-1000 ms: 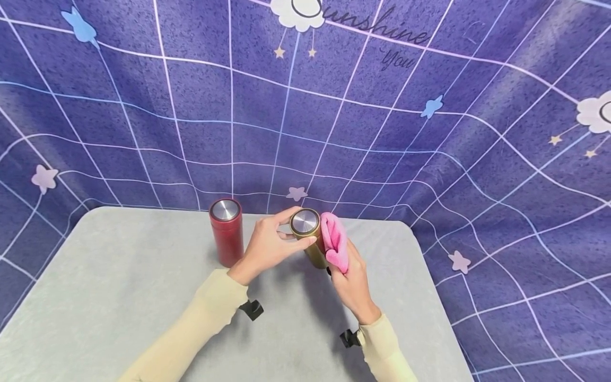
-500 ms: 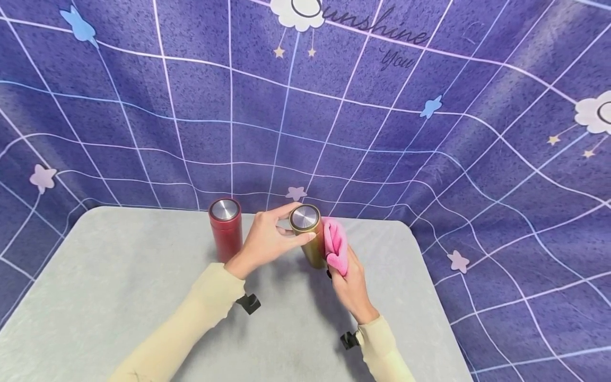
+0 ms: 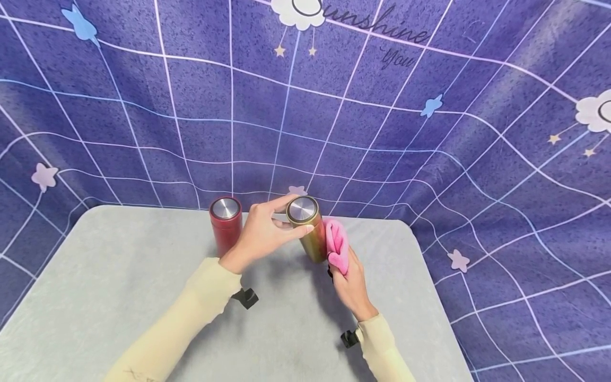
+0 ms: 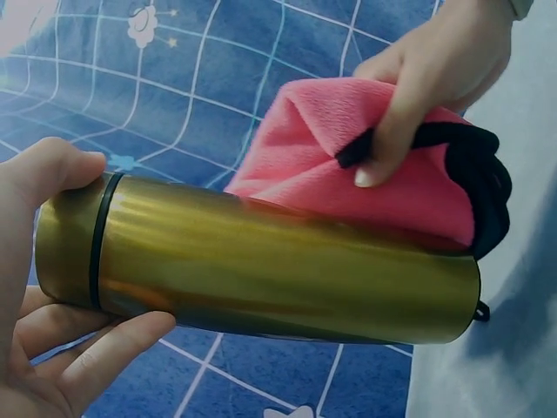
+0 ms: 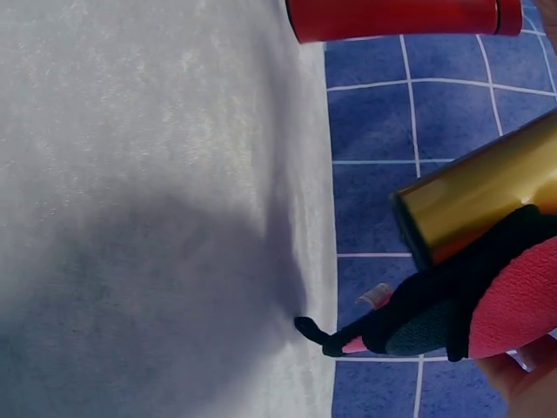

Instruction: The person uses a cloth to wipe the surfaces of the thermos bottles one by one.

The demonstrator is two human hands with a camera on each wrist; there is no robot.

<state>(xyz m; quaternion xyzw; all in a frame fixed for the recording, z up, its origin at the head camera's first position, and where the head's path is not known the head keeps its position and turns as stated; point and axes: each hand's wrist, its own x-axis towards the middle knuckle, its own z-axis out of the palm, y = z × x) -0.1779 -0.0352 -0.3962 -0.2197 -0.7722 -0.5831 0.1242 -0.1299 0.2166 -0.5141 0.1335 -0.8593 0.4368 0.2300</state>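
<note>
My left hand (image 3: pixel 267 228) grips a gold thermos flask (image 3: pixel 312 244) near its top, thumb and fingers around the lid end. The flask has a brushed silver lid top and, in the left wrist view, a dark ring below the lid. It leans a little, its base towards the right. My right hand (image 3: pixel 350 281) pinches a folded pink cloth (image 4: pixel 313 157) with black edging and presses it along the flask's right side. In the right wrist view the cloth's dark hem (image 5: pixel 426 313) lies across the gold flask (image 5: pixel 479 187), hiding part of it.
A red thermos flask (image 3: pixel 226 233) stands upright to the left, partly behind my left wrist. Both flasks are near the back edge of the grey table (image 3: pixel 119 276). A blue gridded curtain (image 3: pixel 258 127) hangs close behind. Small black cameras (image 3: pixel 248 298) sit at both wrists.
My left hand has shifted the gold flask's top slightly up and left, so it leans more. The cloth has slid a little down and right along its side.
</note>
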